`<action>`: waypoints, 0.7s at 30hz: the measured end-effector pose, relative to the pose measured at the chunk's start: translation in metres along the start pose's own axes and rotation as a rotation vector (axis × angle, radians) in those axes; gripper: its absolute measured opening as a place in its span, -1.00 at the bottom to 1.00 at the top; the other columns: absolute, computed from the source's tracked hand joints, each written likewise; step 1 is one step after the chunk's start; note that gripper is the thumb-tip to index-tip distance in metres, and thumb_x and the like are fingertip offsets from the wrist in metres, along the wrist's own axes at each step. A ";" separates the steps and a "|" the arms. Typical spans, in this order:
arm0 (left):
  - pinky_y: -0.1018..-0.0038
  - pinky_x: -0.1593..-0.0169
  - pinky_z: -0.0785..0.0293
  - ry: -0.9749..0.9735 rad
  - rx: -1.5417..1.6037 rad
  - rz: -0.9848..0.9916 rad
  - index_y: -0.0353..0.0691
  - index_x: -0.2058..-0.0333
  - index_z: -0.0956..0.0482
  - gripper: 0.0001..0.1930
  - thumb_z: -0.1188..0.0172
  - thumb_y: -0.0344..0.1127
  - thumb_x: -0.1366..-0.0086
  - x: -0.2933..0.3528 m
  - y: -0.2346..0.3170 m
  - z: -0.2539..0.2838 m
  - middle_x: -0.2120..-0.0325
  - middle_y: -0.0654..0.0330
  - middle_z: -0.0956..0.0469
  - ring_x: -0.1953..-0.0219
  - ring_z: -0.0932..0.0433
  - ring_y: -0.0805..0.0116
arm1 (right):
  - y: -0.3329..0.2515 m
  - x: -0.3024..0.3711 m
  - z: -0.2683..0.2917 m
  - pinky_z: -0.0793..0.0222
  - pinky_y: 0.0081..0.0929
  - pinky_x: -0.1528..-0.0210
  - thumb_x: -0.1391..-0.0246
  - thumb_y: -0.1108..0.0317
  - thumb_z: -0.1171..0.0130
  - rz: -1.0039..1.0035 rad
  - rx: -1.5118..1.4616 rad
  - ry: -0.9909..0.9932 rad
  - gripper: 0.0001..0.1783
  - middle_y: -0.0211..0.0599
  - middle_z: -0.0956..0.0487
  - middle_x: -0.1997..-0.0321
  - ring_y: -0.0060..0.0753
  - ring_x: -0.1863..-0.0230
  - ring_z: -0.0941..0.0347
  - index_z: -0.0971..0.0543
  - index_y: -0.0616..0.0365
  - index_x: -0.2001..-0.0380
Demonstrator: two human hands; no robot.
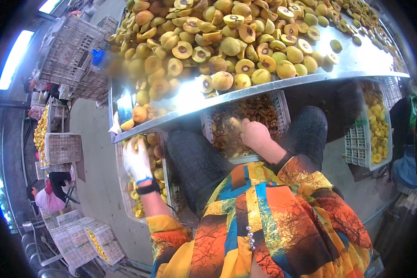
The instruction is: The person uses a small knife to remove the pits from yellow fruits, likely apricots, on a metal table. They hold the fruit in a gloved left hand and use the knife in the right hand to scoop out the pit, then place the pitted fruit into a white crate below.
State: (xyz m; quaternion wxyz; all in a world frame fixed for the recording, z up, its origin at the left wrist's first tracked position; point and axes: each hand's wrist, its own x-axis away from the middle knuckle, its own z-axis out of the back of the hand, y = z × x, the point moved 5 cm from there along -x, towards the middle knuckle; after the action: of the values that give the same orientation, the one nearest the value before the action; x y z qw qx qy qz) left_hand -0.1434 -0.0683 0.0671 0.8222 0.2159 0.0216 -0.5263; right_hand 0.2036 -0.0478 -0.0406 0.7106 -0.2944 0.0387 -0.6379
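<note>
My left hand (137, 161), in a white glove, reaches over a crate (124, 197) of yellow fruit halves at my left. Its fingers are stretched out and apart, and I see nothing held in them. Between my knees, my bare right hand (256, 135) is closed above a second crate (285, 109), which holds brown pitted scraps. Something pale and yellowish, blurred, shows at its fingertips; I cannot make out what it is. In front of me, a metal table (190, 99) carries a large heap of halved, peach-like yellow fruit (222, 81) with brown centres.
The table's raised metal edge crosses just above my thighs. To the right stands a white crate (356, 143) of yellow fruit, near another person's legs. Stacked crates (72, 44) rise at the far left, with a blue-capped bottle (98, 59) by the table corner. People sit further left.
</note>
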 end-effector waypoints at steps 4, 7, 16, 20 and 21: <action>0.31 0.00 -0.33 -0.252 -0.036 -0.155 -0.20 0.07 -0.47 -0.52 -0.01 0.01 -0.15 -0.025 0.113 -0.041 0.15 -0.05 -0.50 0.09 -0.47 0.06 | -0.017 0.007 0.019 -0.40 -0.13 0.39 0.13 0.32 -0.14 0.142 -0.094 0.172 -0.74 -0.04 -0.51 0.58 0.03 0.46 -0.49 -0.36 0.21 0.38; 0.25 0.03 -0.35 -0.399 -0.026 -0.272 -0.17 0.07 -0.45 -0.52 0.02 0.02 -0.13 -0.040 0.180 -0.095 0.20 -0.05 -0.52 0.12 -0.48 0.00 | -0.010 0.015 0.029 -0.37 -0.10 0.41 0.13 0.29 -0.15 0.133 -0.148 0.237 -0.73 -0.03 -0.48 0.62 0.07 0.50 -0.46 -0.35 0.19 0.40; 0.49 0.29 -0.51 -0.333 1.012 -0.025 -0.36 0.13 -0.43 -0.68 -0.13 -0.49 -0.08 -0.023 0.177 -0.118 0.28 0.09 -0.52 0.29 -0.54 0.35 | -0.008 0.024 0.058 -0.39 -0.12 0.38 0.08 0.17 -0.18 0.132 -0.493 0.456 -0.53 0.07 -0.52 0.47 0.08 0.38 -0.48 -0.37 0.24 0.16; 0.47 0.24 -0.50 -0.581 1.698 0.233 -0.28 0.19 -0.34 -0.74 -0.10 -0.54 -0.11 0.035 0.187 -0.084 0.33 0.13 -0.49 0.31 -0.53 0.33 | -0.026 -0.002 0.038 -0.41 -0.40 0.33 0.02 0.18 -0.19 0.066 -1.200 0.203 -0.50 -0.20 -0.55 0.37 -0.39 0.41 -0.48 -0.36 0.28 0.09; 0.47 0.23 -0.49 -0.618 1.677 0.261 -0.29 0.19 -0.34 -0.73 -0.11 -0.55 -0.10 0.048 0.187 -0.075 0.32 0.13 -0.48 0.31 -0.52 0.34 | -0.033 -0.004 0.036 -0.41 -0.42 0.30 0.01 0.19 -0.18 0.100 -1.265 0.210 -0.51 -0.21 -0.55 0.35 -0.40 0.39 -0.48 -0.37 0.28 0.09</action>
State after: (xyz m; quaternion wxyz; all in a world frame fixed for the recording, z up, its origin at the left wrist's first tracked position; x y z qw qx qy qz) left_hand 0.0565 -0.0149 0.0485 0.4169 0.5943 -0.6157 -0.3064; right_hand 0.1890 -0.0307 0.0036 0.4208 -0.5904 0.4907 -0.4833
